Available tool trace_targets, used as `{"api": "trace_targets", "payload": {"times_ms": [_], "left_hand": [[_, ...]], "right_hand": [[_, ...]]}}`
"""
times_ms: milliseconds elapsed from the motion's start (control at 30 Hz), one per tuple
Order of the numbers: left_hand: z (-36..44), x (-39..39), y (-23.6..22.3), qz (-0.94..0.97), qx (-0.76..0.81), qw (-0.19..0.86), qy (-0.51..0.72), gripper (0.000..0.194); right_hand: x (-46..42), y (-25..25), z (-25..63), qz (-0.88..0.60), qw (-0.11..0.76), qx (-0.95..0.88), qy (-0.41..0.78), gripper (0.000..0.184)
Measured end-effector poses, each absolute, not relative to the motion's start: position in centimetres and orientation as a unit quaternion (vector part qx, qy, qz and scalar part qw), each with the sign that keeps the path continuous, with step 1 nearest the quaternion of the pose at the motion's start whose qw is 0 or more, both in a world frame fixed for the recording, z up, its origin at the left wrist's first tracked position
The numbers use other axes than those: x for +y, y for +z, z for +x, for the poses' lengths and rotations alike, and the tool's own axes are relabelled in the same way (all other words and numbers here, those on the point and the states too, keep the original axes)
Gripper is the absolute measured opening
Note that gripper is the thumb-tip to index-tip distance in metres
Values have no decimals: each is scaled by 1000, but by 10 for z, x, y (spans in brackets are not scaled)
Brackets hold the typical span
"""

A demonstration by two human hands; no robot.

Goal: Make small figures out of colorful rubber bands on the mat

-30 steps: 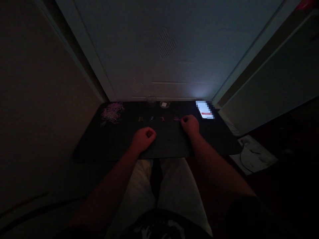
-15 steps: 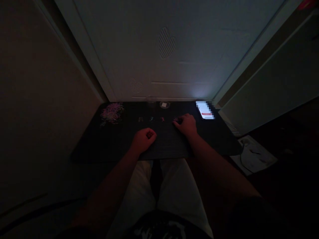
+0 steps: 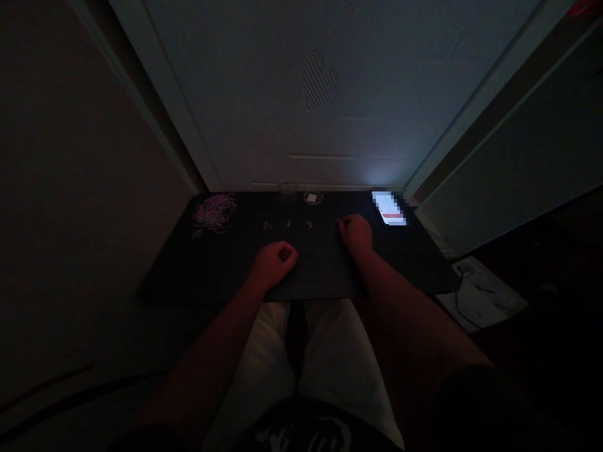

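The room is very dark. A black ribbed mat (image 3: 226, 276) lies on the floor before a white door. My left hand (image 3: 274, 263) rests on the mat as a loose fist; whether it holds anything is hidden. My right hand (image 3: 355, 232) lies further back and to the right, fingers curled down onto the mat where a small pink bundle lay a moment ago. Left of it stand three tiny coloured bundles in a row (image 3: 287, 225). A heap of pink and purple elastic bands (image 3: 213, 211) sits at the mat's far left corner.
A lit phone (image 3: 389, 208) lies at the mat's far right corner. A small clear round dish (image 3: 311, 198) and a clear cup (image 3: 286, 188) stand by the door (image 3: 330, 94). Papers (image 3: 485, 295) lie on the floor to the right. My white-trousered legs are below.
My right hand slid left over the small pink bundle, then drew back a little; that bundle no longer shows. My left hand stayed put.
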State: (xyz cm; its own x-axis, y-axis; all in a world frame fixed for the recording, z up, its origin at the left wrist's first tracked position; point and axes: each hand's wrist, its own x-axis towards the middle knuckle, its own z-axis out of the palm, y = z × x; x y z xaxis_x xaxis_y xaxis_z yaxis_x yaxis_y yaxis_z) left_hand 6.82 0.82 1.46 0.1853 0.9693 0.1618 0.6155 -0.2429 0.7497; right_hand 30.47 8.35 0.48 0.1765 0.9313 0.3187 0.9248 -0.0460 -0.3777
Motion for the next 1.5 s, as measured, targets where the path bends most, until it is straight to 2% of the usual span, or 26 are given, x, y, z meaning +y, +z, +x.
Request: {"api": "trace_targets", "payload": {"times_ms": [100,333,500,633,733,833,933,1167,1400,1500], "left_hand": [[68,8,14,716,550,281,324,18],[68,9,14,718,548,276,327,17],[67,9,12,720,547,282,322,20],[67,9,13,721,545,286,316,20],[67,9,14,720,550,283,314,21],[67,8,14,723,550,277,312,20],[67,8,14,724,549,278,310,20],[68,9,14,719,553,284,311,19],[67,9,13,725,551,274,309,20],[66,9,11,727,548,269,313,19]], "right_hand": [[83,7,306,-730,279,-623,41,33],[82,9,317,-707,432,-549,113,40],[81,10,312,-724,379,-566,105,37],[80,12,301,-748,267,-606,47,51],[82,12,300,-750,223,-621,44,39],[84,10,303,-743,228,-625,70,31],[85,10,308,-741,249,-615,99,31],[84,6,313,-720,374,-577,97,34],[81,6,307,-703,322,-628,83,28],[81,6,307,-697,343,-621,101,25]]}}
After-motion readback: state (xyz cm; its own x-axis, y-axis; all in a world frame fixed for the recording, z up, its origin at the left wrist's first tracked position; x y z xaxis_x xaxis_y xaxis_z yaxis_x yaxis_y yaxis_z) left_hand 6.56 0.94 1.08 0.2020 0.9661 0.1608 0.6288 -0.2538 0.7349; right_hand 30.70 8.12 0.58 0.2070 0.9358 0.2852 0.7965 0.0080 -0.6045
